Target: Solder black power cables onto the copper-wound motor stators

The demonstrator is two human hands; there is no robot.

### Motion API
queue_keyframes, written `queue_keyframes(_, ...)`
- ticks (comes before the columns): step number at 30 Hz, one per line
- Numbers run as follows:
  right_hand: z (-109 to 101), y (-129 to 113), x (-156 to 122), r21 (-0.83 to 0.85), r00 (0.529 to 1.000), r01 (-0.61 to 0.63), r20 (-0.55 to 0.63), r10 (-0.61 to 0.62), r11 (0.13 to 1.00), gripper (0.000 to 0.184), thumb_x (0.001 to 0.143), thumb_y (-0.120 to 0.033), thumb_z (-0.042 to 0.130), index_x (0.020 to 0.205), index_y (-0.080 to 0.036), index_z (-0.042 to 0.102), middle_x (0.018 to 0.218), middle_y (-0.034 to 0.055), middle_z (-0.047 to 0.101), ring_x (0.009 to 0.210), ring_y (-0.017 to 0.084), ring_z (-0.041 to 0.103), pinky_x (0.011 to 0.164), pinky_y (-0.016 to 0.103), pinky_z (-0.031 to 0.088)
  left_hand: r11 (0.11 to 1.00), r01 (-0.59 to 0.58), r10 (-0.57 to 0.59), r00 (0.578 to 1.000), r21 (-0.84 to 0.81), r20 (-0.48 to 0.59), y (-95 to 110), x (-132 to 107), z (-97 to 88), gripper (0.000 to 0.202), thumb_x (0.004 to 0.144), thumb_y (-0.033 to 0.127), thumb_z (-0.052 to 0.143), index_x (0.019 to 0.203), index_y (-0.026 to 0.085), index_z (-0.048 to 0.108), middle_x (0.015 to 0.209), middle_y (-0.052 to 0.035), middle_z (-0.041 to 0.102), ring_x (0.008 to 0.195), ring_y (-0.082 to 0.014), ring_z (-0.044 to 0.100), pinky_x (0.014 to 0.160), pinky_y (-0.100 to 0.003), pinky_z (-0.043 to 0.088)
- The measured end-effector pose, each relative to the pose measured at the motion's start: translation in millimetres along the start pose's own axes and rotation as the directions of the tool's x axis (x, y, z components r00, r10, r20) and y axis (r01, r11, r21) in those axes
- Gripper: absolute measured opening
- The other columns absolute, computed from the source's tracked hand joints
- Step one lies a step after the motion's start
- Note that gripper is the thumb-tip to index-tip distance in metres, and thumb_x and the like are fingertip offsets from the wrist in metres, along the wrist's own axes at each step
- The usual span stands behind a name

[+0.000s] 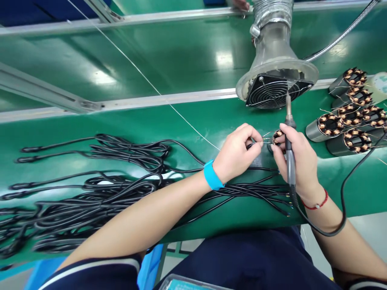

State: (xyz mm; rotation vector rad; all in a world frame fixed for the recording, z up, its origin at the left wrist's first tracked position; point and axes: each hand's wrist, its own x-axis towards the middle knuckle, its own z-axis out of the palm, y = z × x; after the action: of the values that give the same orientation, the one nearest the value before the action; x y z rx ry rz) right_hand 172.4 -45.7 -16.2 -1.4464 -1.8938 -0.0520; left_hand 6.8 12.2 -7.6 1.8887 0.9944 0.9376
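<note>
My left hand (238,151), with a blue wristband, is closed in a pinch on the end of a black cable (250,145). Thin bare wires stick out from its fingertips towards a small stator with copper windings (276,136). A soldering iron (290,167) lies along my right hand (302,161), its metal tip pointing up and away from the stator. My right thumb and fingers also touch the stator and wire ends, partly hiding them. From the upper left, a thin white strand (165,98) runs down to behind my left hand.
Bundled black cables (102,197) cover the left of the green bench (187,121). A fume extractor hood with a fan grille (273,94) hangs just beyond my hands. Several copper-wound stators (347,141) stand at right. The iron's cord (343,193) loops over my right forearm.
</note>
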Motion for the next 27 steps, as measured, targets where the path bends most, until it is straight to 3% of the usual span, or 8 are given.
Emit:
queue_keyframes(4, -9.1, -1.1, -5.5, 0.039, 1.0, 0.009, 0.02, -0.009, 0.999, 0.055, 0.091, -0.023, 0.058, 0.142, -0.029, 0.038, 0.095, 0.0034, 0.068, 0.083, 0.021, 0.064, 0.072, 0.034, 0.052, 1.0, 0.013, -0.012, 0.999, -0.023, 0.038, 4.8, -3.7, -1.6, 0.013, 0.079, 0.006, 0.055, 0.072, 0.017, 0.055, 0.073, 0.001, 0.056, 0.066, -0.01, 0.051, 0.061, -0.023, 0.042)
queue_keyframes(7, -8.3, -1.9, -5.3, 0.049, 1.0, -0.015, 0.002, 0.015, 0.999, 0.052, 0.093, -0.023, 0.056, 0.141, -0.032, 0.039, 0.091, 0.0017, 0.068, 0.085, 0.021, 0.065, 0.074, 0.035, 0.052, 1.0, -0.007, 0.008, 0.999, -0.013, 0.043, 5.5, -5.7, -1.3, 0.013, 0.079, 0.006, 0.055, 0.072, 0.017, 0.055, 0.074, 0.0008, 0.055, 0.066, -0.0102, 0.051, 0.061, -0.023, 0.042)
queue_keyframes(12, 2.5, -3.2, -2.3, -0.024, 0.996, -0.053, -0.076, 0.051, 0.998, 0.043, 0.094, -0.022, 0.052, 0.136, -0.025, 0.044, 0.096, 0.0042, 0.068, 0.082, 0.02, 0.065, 0.072, 0.033, 0.051, 0.999, -0.033, 0.033, 0.999, 0.006, 0.023, 2.3, -6.7, 1.6, 0.013, 0.078, 0.005, 0.056, 0.073, 0.017, 0.055, 0.074, 0.0009, 0.055, 0.066, -0.0102, 0.05, 0.062, -0.024, 0.042)
queue_keyframes(16, -2.2, -6.2, -3.5, -0.066, 0.998, -0.037, -0.053, 0.034, 0.997, 0.042, 0.093, -0.024, 0.054, 0.135, -0.023, 0.046, 0.092, 0.0039, 0.069, 0.083, 0.021, 0.066, 0.072, 0.034, 0.051, 0.999, -0.049, 0.049, 0.999, 0.013, 0.01, 1.6, -7.4, 3.0, 0.014, 0.078, 0.004, 0.056, 0.072, 0.017, 0.054, 0.073, 0.0012, 0.055, 0.066, -0.0104, 0.05, 0.061, -0.024, 0.041)
queue_keyframes(22, -27.2, -12.9, -23.3, 0.133, 0.978, -0.139, -0.139, 0.157, 0.981, 0.045, 0.094, -0.023, 0.057, 0.138, -0.028, 0.05, 0.1, 0.0035, 0.071, 0.076, 0.018, 0.068, 0.074, 0.036, 0.056, 0.999, -0.026, 0.027, 0.999, -0.035, 0.021, 3.1, -9.8, 5.0, 0.016, 0.077, 0.002, 0.055, 0.071, 0.017, 0.053, 0.073, 0.0011, 0.055, 0.065, -0.0097, 0.049, 0.06, -0.023, 0.041)
queue_keyframes(24, -31.0, -13.9, -33.6, 0.18, 0.968, -0.119, -0.196, 0.154, 0.976, 0.041, 0.091, -0.023, 0.061, 0.132, -0.025, 0.057, 0.092, 0.0042, 0.07, 0.068, 0.018, 0.064, 0.066, 0.034, 0.055, 0.999, -0.016, 0.017, 1.0, -0.04, 0.025, 3.7, -10.6, 6.6, 0.017, 0.077, 0.001, 0.054, 0.07, 0.017, 0.052, 0.072, 0.0015, 0.055, 0.065, -0.0095, 0.049, 0.06, -0.023, 0.041)
queue_keyframes(27, -32.5, -13.3, -48.1, 0.214, 0.965, 0.01, -0.257, 0.047, 0.977, 0.033, 0.087, -0.02, 0.065, 0.12, -0.018, 0.064, 0.074, 0.0017, 0.063, 0.058, 0.015, 0.055, 0.055, 0.03, 0.05, 0.999, 0.002, -0.001, 1.0, -0.038, 0.024, 4.5, -11.5, 9.2, 0.019, 0.076, 0.0, 0.054, 0.069, 0.017, 0.05, 0.069, 0.0022, 0.053, 0.065, -0.0093, 0.049, 0.059, -0.022, 0.04)
